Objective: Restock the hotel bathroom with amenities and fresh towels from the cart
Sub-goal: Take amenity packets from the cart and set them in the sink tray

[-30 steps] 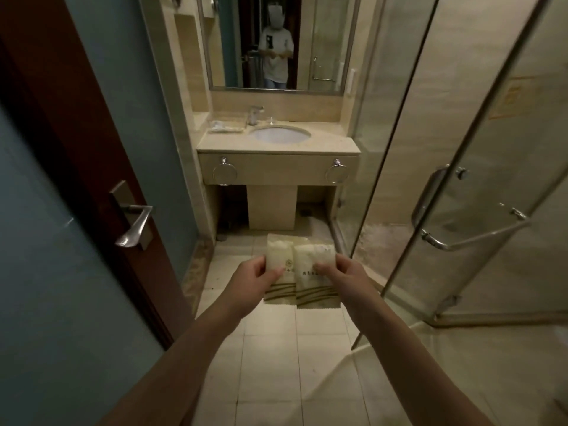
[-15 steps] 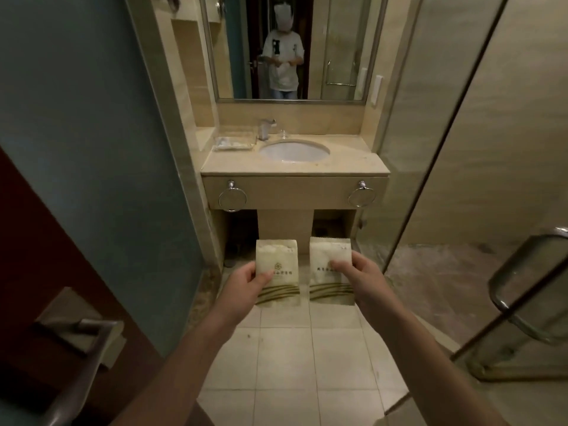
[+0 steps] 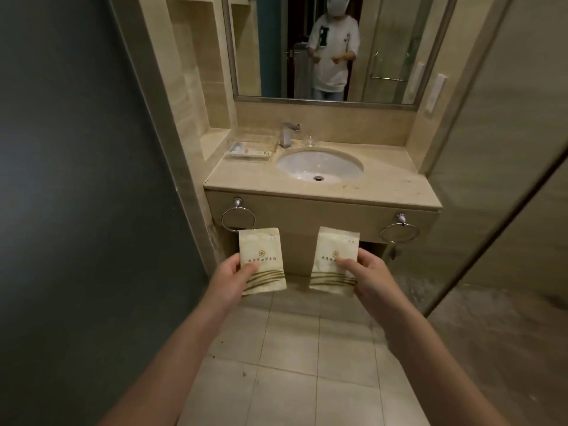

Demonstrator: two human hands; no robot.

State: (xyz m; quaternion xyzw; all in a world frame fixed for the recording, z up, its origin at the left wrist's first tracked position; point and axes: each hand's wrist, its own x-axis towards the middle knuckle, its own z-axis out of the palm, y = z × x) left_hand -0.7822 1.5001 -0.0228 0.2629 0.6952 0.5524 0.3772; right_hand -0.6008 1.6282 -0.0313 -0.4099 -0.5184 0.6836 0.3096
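My left hand (image 3: 233,279) pinches a cream amenity packet (image 3: 261,252) with a gold emblem and olive stripes, thumb on its front. My right hand (image 3: 365,278) pinches a matching second packet (image 3: 333,250). Both packets are held upright, a gap apart, in front of the vanity's lower panel. Beyond them stands the beige vanity counter (image 3: 390,182) with a white oval basin (image 3: 319,164). A clear amenity tray (image 3: 250,152) holding small items sits at the counter's back left.
A chrome faucet (image 3: 289,133) and a glass (image 3: 311,140) stand behind the basin. Towel rings hang at the left (image 3: 238,218) and right (image 3: 399,232) of the vanity front. A glass shower wall (image 3: 491,179) runs along the right, a dark wall (image 3: 76,179) along the left.
I have walked closer to the vanity; the door and its handle have left the view. My hands have drawn apart, so the two packets no longer overlap.
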